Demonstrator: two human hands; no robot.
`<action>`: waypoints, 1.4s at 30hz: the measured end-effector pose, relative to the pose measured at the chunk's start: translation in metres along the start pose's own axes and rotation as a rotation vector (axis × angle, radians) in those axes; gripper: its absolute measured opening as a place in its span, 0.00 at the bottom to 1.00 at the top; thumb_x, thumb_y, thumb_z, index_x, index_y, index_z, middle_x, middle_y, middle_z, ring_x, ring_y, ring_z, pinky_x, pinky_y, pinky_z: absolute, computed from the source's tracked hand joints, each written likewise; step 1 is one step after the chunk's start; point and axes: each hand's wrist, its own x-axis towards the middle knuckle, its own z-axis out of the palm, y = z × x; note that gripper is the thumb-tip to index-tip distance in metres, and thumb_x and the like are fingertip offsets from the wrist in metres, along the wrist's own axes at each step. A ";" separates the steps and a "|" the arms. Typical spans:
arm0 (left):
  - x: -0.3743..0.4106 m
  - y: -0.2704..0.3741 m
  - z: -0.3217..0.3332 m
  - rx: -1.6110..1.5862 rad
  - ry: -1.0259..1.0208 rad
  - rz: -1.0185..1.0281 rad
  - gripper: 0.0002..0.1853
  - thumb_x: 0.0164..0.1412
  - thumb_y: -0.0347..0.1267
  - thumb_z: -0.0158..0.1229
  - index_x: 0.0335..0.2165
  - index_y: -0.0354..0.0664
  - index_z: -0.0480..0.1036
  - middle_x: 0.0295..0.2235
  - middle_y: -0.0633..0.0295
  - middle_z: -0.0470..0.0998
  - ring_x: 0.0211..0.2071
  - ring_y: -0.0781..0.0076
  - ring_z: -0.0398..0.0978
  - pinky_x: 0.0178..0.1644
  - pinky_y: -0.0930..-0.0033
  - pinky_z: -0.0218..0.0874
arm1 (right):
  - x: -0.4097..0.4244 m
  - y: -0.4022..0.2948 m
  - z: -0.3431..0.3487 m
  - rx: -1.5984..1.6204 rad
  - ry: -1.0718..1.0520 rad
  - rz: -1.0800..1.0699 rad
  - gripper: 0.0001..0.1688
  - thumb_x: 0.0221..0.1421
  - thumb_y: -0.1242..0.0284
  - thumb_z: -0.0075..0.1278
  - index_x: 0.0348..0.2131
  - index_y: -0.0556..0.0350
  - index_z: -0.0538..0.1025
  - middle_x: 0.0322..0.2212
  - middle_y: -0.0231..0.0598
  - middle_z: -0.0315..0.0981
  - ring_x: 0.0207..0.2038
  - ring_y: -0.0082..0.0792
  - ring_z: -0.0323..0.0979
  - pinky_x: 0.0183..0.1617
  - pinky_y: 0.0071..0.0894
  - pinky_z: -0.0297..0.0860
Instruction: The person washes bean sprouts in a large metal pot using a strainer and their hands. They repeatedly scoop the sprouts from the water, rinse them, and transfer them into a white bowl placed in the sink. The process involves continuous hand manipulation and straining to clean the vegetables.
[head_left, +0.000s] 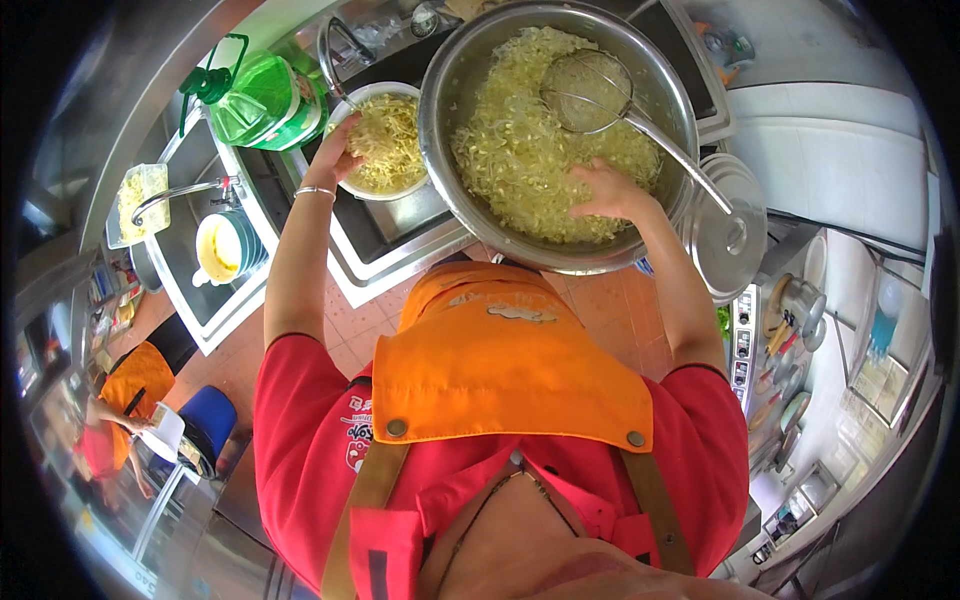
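Note:
A large steel basin (442, 172) in front of me is full of wet bean sprouts (517, 127). My right hand (611, 191) rests among them near the basin's front right side, fingers spread. A wire-mesh skimmer (589, 90) lies on the sprouts, its metal handle crossing the rim. To the left stands a white tub (409, 88) holding yellower sprouts (397, 161). My left hand (341, 154) reaches over its left rim, with a blurred, pale clump of sprouts between thumb and fingers. Its fingertips are partly hidden by the clump.
A faucet (330, 45) arches behind the tub, beside a green plastic jug (262, 105). Steel lids (727, 232) lean right of the basin. Another sink at left holds a cup (225, 247); a sprout-filled clear container (142, 202) sits nearby. A co-worker (135, 382) stands at lower left.

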 end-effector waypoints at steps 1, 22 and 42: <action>0.003 -0.003 0.003 0.123 0.106 0.027 0.25 0.61 0.43 0.58 0.51 0.39 0.69 0.46 0.59 0.77 0.50 0.60 0.72 0.51 0.58 0.67 | -0.009 0.001 0.005 -0.004 -0.005 -0.016 0.49 0.46 0.59 0.64 0.64 0.45 0.60 0.65 0.57 0.46 0.65 0.59 0.50 0.66 0.47 0.56; -0.081 -0.152 0.249 1.937 -0.584 0.607 0.42 0.51 0.47 0.66 0.60 0.43 0.59 0.55 0.45 0.66 0.51 0.42 0.70 0.53 0.50 0.65 | -0.018 0.095 0.045 0.275 0.673 0.050 0.29 0.46 0.71 0.58 0.49 0.59 0.71 0.50 0.58 0.62 0.50 0.57 0.68 0.52 0.46 0.67; -0.054 -0.161 0.258 1.797 -0.453 0.688 0.24 0.53 0.28 0.59 0.50 0.38 0.68 0.46 0.45 0.74 0.40 0.50 0.77 0.42 0.57 0.71 | -0.016 0.099 0.048 0.437 0.384 0.015 0.43 0.49 0.67 0.60 0.60 0.66 0.62 0.60 0.56 0.59 0.63 0.49 0.58 0.65 0.38 0.56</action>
